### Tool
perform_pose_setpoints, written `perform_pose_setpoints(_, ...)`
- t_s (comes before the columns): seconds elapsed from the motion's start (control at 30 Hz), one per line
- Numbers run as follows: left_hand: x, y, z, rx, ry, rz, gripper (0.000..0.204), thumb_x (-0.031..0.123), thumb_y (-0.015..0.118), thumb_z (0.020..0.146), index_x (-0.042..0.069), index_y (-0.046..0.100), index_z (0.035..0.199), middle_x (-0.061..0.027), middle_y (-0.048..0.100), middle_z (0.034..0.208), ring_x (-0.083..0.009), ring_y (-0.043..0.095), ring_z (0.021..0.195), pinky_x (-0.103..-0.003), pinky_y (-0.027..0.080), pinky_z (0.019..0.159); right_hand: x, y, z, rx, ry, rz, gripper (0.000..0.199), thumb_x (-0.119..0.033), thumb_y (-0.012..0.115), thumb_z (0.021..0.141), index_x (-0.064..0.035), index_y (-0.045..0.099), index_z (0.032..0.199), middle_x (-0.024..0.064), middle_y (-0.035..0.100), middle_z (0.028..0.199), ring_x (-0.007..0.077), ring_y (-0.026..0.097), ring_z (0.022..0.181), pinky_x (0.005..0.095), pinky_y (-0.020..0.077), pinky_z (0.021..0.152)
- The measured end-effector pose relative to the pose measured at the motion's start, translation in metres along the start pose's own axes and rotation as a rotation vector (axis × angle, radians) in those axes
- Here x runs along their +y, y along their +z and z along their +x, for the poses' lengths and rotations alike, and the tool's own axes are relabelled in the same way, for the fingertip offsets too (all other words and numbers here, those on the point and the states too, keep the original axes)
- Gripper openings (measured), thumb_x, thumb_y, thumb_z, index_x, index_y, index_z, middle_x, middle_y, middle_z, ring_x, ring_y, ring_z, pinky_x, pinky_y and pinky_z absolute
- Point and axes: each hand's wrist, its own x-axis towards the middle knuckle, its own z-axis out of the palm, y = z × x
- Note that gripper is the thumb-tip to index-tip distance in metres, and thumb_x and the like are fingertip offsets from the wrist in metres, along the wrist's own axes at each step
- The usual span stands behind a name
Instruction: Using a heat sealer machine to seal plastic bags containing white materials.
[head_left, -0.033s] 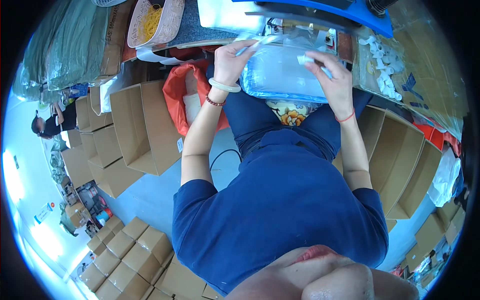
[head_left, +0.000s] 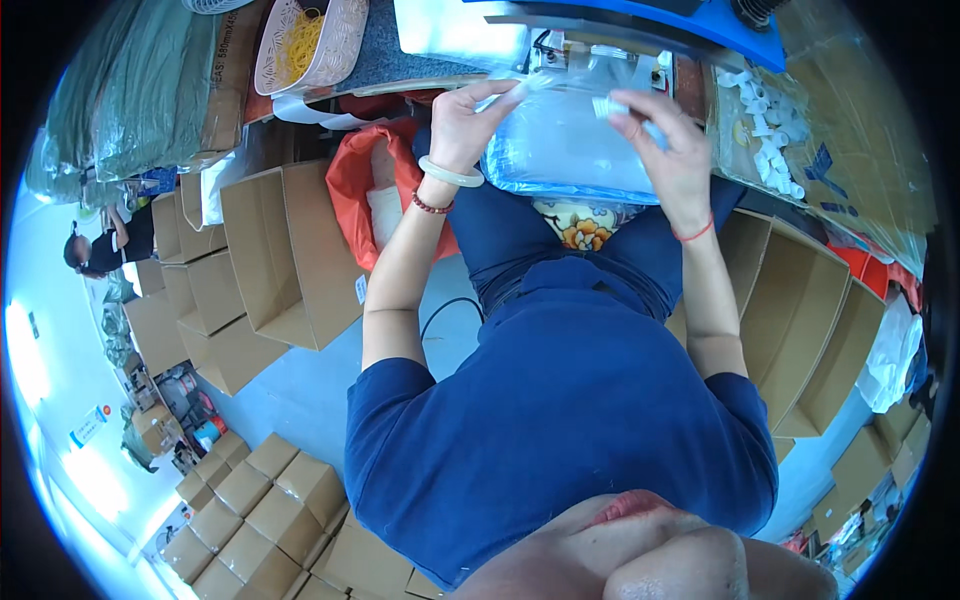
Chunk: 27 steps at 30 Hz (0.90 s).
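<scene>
My left hand point(head_left: 468, 122) is closed in a pinch on the edge of a clear plastic bag point(head_left: 537, 84), level with the table edge. To its right, my right hand point(head_left: 668, 148) pinches a small white ribbed plastic fitting point(head_left: 604, 107) between thumb and fingers. The two hands are a short way apart, with the fitting beside the bag. Below them, a stack of clear plastic bags point(head_left: 572, 150) in bluish film lies over my knees. Several loose white plastic fittings point(head_left: 770, 135) lie on the table to the right of my right hand.
A blue machine point(head_left: 640, 18) stands beyond my hands. A white openwork basket point(head_left: 338, 45) with yellow rubber bands sits at the far left. Open cardboard boxes point(head_left: 290, 250) flank me, with a red bag point(head_left: 350, 165) by my left arm. Another person point(head_left: 110, 240) is farther off.
My right hand has shifted slightly, its fingers blurred, with the white fitting still in it. My left hand has barely moved on the bag.
</scene>
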Motion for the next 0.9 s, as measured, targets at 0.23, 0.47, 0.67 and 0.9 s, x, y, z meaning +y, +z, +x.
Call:
perform_pose_setpoints(0.23,0.022,0.006,0.002,0.17,0.279,0.136,0.019,0.009,0.075,0.082,0.001,0.073,0.099,-0.0041,0.073,0.091,-0.0088,0.066,0.082,-0.022,0.051,0.076,-0.006,-0.001,0.013,0.078,-0.032,-0.071,0.025,-0.013,0.073,0.084,-0.0046,0.07,0.108,0.0054,0.069,0.099,0.0132,0.063,0.085,0.0254,0.049,0.079)
perform_pose_setpoints(0.47,0.034,0.026,-0.005,-0.225,0.015,-0.137,0.021,0.013,0.074,0.085,0.0,0.073,0.101,-0.0041,0.072,0.089,-0.0073,0.063,0.082,-0.021,0.05,0.076,0.003,-0.008,0.02,-0.022,-0.163,-0.207,0.024,-0.015,0.071,0.086,-0.0043,0.068,0.107,0.0092,0.068,0.1,0.0197,0.064,0.085,0.0296,0.0506,0.079)
perform_pose_setpoints(0.67,0.025,0.032,0.0,-0.817,-0.376,-0.585,0.021,0.013,0.069,0.089,-0.003,0.07,0.103,-0.0106,0.072,0.094,-0.018,0.069,0.091,-0.027,0.055,0.079,0.017,-0.036,0.041,-0.469,-0.114,-0.358,0.027,-0.024,0.063,0.091,-0.0052,0.066,0.11,0.0122,0.067,0.106,0.0292,0.064,0.096,0.0345,0.0503,0.083)
perform_pose_setpoints(0.9,0.001,0.075,0.04,-0.567,-0.673,-1.047,0.025,0.006,0.063,0.09,-0.006,0.064,0.112,-0.0182,0.068,0.109,-0.0235,0.066,0.103,-0.034,0.052,0.094,0.06,-0.06,0.023,0.157,0.041,-0.747,0.026,-0.027,0.06,0.093,-0.0084,0.065,0.111,0.013,0.069,0.101,0.0319,0.067,0.091,0.0373,0.0524,0.076)
